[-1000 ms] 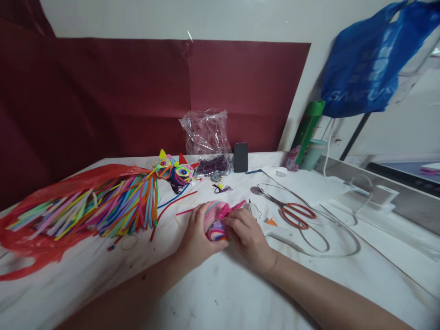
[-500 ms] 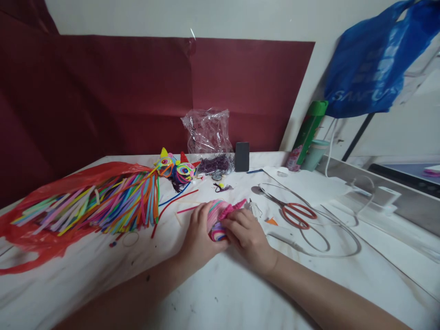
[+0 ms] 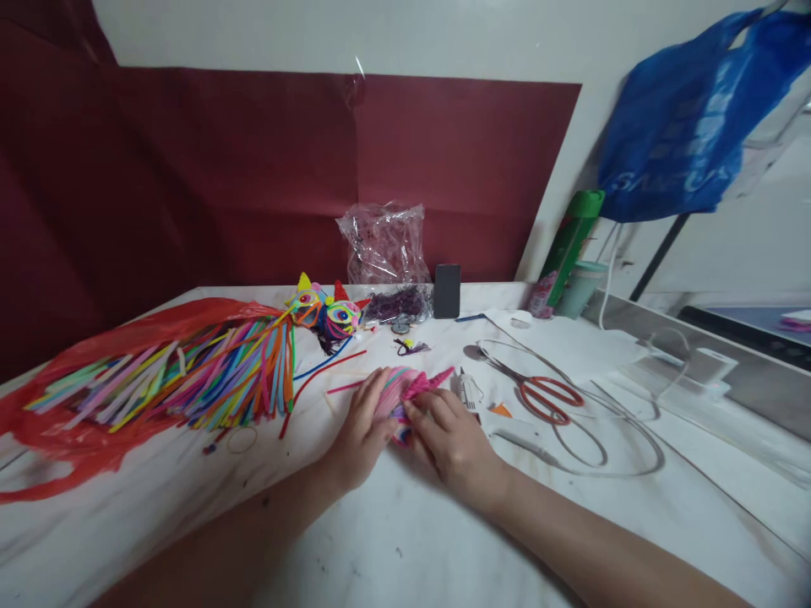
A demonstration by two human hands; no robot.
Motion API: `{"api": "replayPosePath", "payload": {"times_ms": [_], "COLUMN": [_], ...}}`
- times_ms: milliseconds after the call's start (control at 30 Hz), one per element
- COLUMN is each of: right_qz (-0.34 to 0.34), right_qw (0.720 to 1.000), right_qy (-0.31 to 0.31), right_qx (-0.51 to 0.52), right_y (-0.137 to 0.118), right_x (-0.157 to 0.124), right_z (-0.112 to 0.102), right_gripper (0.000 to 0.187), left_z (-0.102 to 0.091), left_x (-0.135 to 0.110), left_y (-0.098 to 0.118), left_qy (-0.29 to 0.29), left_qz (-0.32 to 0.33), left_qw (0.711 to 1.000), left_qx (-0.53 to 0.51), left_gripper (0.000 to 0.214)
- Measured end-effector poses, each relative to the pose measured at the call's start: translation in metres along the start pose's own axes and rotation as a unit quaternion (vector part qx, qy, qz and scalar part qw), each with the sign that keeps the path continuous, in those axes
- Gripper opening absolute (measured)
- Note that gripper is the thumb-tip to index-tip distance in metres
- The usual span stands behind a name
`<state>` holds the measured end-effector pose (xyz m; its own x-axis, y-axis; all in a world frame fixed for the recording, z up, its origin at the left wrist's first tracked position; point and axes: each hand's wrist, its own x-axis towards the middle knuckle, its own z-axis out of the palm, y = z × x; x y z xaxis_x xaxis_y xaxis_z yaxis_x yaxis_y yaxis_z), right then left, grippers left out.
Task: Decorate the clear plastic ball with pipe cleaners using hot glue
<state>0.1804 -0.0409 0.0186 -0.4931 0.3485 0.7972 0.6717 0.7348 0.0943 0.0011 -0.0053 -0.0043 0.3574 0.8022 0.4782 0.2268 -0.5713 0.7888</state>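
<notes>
Between my hands is a rounded pipe-cleaner craft piece [image 3: 398, 393], striped in pink, teal and purple, with a bright pink fuzzy part along its upper right. My left hand [image 3: 362, 431] is wrapped round its left side, the thumb low in front. My right hand [image 3: 453, 435] pinches the piece from the right, fingertips on the bright pink part. The fingers hide much of the underside. Just right of my right hand lies a white glue gun [image 3: 470, 393] with a small orange piece [image 3: 502, 409] beside it. A pink pipe cleaner [image 3: 342, 388] lies behind my left hand.
Many coloured pipe cleaners [image 3: 241, 371] lie on a red plastic bag [image 3: 127, 325] at left. Two finished-looking colourful craft heads [image 3: 342, 317] stand behind. Orange-handled scissors [image 3: 548, 397] and looped cable [image 3: 659, 460] lie right. A dark phone [image 3: 447, 291] leans at the back near a clear bag [image 3: 386, 245].
My left thumb has shifted up, and the craft piece has turned slightly in my hands, showing less of its lower striped part. The camera view has moved a little.
</notes>
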Motion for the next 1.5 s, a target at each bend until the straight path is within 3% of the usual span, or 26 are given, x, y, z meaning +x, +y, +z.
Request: {"api": "replayPosePath", "payload": {"times_ms": [167,300,533,667,833,1033,1333,1500], "right_qz": [0.012,0.049,0.172,0.251,0.230,0.136,0.107,0.154], "right_qw": [1.000,0.997,0.968,0.947,0.952,0.976,0.984,0.977], "right_qy": [-0.003,-0.003,0.069,0.084,0.075,0.024,-0.018,0.022], "right_qx": [0.006,0.064,0.171,0.182,0.189,0.169,0.139,0.146], "right_y": [0.001,0.004,0.014,0.017,0.013,-0.002,-0.003,0.000], "right_x": [0.000,0.001,-0.003,-0.006,-0.007,-0.005,-0.006,-0.007], "right_z": [0.001,0.002,0.011,0.018,0.022,0.019,0.019,0.019], "right_gripper": [0.035,0.038,0.030,0.021,0.025,0.030,0.031,0.026], "left_z": [0.000,0.001,-0.004,-0.004,-0.011,-0.034,-0.037,-0.027], "left_x": [0.008,0.014,0.018,0.020,0.023,0.035,0.038,0.033], "left_y": [-0.001,-0.005,-0.017,-0.025,-0.033,-0.045,-0.033,-0.030], "left_qy": [0.042,0.056,0.055,0.071,0.062,0.000,0.010,0.035], "left_qz": [-0.034,-0.020,0.052,0.041,0.002,-0.097,-0.102,-0.085], "left_qw": [0.998,0.998,0.994,0.991,0.995,0.995,0.991,0.994], "left_qx": [-0.031,-0.015,0.082,0.104,0.080,0.033,0.082,0.066], "left_gripper": [0.047,0.045,0.045,0.046,0.049,0.057,0.054,0.049]}}
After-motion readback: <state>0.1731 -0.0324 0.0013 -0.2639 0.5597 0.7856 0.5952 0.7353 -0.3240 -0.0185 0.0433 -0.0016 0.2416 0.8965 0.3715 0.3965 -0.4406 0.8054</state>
